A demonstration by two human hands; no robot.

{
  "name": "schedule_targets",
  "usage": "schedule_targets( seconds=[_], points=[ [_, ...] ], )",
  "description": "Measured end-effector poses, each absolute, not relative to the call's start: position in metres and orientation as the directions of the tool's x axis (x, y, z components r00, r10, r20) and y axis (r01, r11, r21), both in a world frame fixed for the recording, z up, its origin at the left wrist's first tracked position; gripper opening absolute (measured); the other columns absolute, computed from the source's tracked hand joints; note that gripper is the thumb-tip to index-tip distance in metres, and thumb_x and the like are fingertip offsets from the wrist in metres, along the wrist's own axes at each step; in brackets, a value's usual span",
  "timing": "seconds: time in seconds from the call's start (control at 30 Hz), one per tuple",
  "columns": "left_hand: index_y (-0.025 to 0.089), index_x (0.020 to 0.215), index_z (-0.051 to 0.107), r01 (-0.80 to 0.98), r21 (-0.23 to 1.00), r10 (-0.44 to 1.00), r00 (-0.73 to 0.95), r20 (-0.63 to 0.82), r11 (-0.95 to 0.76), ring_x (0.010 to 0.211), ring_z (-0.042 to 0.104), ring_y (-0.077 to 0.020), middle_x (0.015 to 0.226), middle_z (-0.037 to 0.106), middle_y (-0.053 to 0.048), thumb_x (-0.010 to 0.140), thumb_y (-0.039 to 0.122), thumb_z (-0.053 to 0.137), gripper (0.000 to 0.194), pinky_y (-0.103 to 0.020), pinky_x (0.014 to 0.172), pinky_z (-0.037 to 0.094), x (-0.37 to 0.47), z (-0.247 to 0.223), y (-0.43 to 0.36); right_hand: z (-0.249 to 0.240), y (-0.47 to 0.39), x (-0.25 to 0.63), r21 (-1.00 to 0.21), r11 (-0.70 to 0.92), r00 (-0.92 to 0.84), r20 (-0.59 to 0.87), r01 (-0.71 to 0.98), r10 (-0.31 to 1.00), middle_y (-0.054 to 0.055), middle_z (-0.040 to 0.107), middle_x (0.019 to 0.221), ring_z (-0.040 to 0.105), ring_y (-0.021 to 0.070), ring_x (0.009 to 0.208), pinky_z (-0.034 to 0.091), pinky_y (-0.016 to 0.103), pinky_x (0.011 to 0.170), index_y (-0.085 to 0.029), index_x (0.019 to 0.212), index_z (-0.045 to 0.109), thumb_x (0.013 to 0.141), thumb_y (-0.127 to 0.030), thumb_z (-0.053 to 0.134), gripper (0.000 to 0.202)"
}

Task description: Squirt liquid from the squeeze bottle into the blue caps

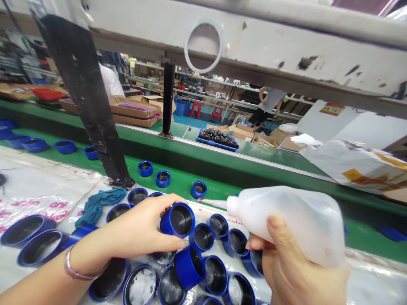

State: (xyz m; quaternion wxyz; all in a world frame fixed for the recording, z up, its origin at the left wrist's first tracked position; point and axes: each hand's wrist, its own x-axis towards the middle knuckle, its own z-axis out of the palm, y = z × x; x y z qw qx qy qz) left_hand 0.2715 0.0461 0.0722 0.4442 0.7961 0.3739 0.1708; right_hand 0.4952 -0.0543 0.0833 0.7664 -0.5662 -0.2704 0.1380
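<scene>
My left hand (pixel 149 228), with a bracelet at the wrist, has its fingers and thumb around a round blue cup-like part (pixel 182 219). The part is tilted, its dark inside facing me. In my right hand (pixel 289 262) is a translucent white squeeze bottle (pixel 299 220), lying nearly on its side. Its thin nozzle (pixel 216 203) points left, to the right of the held part and apart from it. Below both hands, several more blue parts (pixel 215 275) crowd the plastic-covered worktop (pixel 28 178); one tilted part (pixel 190 267) leans on others under my left thumb.
Behind the worktop runs a green conveyor belt (pixel 181 192) carrying several spaced blue parts. A black post (pixel 79 89) and a white overhead beam (pixel 270 46) with a hanging ring cross the view. A teal cloth (pixel 100 203) lies left. Farther back, a person (pixel 270 101) stands.
</scene>
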Motion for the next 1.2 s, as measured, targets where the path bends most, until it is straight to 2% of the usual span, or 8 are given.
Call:
schedule_targets(
  seconds=[0.17,0.3,0.57,0.67,0.8,1.0,1.1,1.2],
  points=[
    [0.027,0.128,0.069,0.454,0.845,0.758,0.645,-0.093,-0.283,0.111,0.07,-0.0249,0.125,0.075,0.002,0.074,0.032,0.085,0.056,-0.033,0.095,0.056,0.272,0.075,0.046,0.082,-0.049,0.483,-0.913,0.391,0.803,0.319,0.118,0.503,0.005,0.056,0.052,0.05,0.0175,0.035,0.043,0.023,0.032,-0.014,0.058,0.063,0.048,-0.029,0.105,0.046],
    [0.025,0.117,0.072,0.448,0.856,0.761,0.64,-0.104,-0.26,0.108,0.071,-0.0254,0.121,0.077,0.001,0.073,0.032,0.084,0.046,-0.032,0.092,0.056,0.273,0.08,0.045,0.08,-0.049,0.481,-0.904,0.368,0.755,0.395,0.218,0.523,0.007,0.054,0.048,0.05,0.0213,0.032,0.043,0.026,0.029,-0.016,0.049,0.062,0.051,-0.031,0.104,0.044],
    [0.023,0.112,0.072,0.437,0.87,0.742,0.657,-0.135,-0.228,0.113,0.071,-0.0283,0.12,0.076,-0.001,0.073,0.036,0.085,0.043,-0.035,0.095,0.056,0.272,0.082,0.046,0.059,-0.054,0.496,-0.812,0.399,0.583,0.584,0.426,0.565,0.009,0.06,0.053,0.055,0.0242,0.035,0.046,0.028,0.03,-0.015,0.057,0.072,0.058,-0.039,0.104,0.04],
    [0.024,0.115,0.072,0.431,0.873,0.737,0.662,-0.134,-0.229,0.111,0.071,-0.0273,0.116,0.076,0.001,0.073,0.037,0.086,0.046,-0.034,0.095,0.055,0.272,0.082,0.046,0.058,-0.054,0.499,-0.871,0.352,0.635,0.492,0.344,0.595,0.012,0.059,0.053,0.056,0.0266,0.036,0.047,0.031,0.03,-0.014,0.057,0.072,0.054,-0.041,0.105,0.042],
    [0.026,0.117,0.072,0.431,0.872,0.734,0.666,-0.135,-0.231,0.106,0.072,-0.0254,0.119,0.076,0.002,0.073,0.038,0.086,0.047,-0.033,0.092,0.056,0.271,0.082,0.046,0.057,-0.053,0.492,-0.929,0.273,0.695,0.368,0.25,0.617,0.015,0.061,0.055,0.056,0.0296,0.036,0.048,0.035,0.03,-0.015,0.052,0.07,0.047,-0.065,0.102,0.059],
    [0.025,0.113,0.073,0.455,0.854,0.748,0.651,-0.127,-0.251,0.11,0.071,-0.0273,0.121,0.076,0.001,0.071,0.039,0.088,0.046,-0.034,0.095,0.054,0.271,0.083,0.046,0.05,-0.054,0.471,-0.905,0.157,0.759,0.417,0.394,0.5,0.009,0.06,0.055,0.056,0.0228,0.041,0.05,0.033,0.038,-0.018,0.056,0.064,0.073,-0.046,0.095,0.045],
    [0.024,0.113,0.073,0.457,0.854,0.75,0.649,-0.131,-0.247,0.111,0.07,-0.0277,0.12,0.076,0.0,0.07,0.039,0.088,0.048,-0.036,0.097,0.054,0.271,0.083,0.046,0.049,-0.055,0.487,-0.928,0.14,0.701,0.354,0.345,0.619,0.011,0.061,0.056,0.058,0.0252,0.043,0.053,0.036,0.04,-0.019,0.057,0.063,0.071,-0.05,0.097,0.047],
    [0.023,0.111,0.073,0.458,0.849,0.755,0.645,-0.116,-0.261,0.111,0.07,-0.0285,0.117,0.076,-0.001,0.071,0.037,0.087,0.044,-0.037,0.099,0.054,0.271,0.084,0.046,0.052,-0.058,0.514,-0.974,0.127,0.613,0.217,0.188,0.76,0.014,0.061,0.058,0.056,0.0262,0.042,0.05,0.039,0.038,-0.021,0.053,0.061,0.067,-0.066,0.095,0.058]
  ],
)
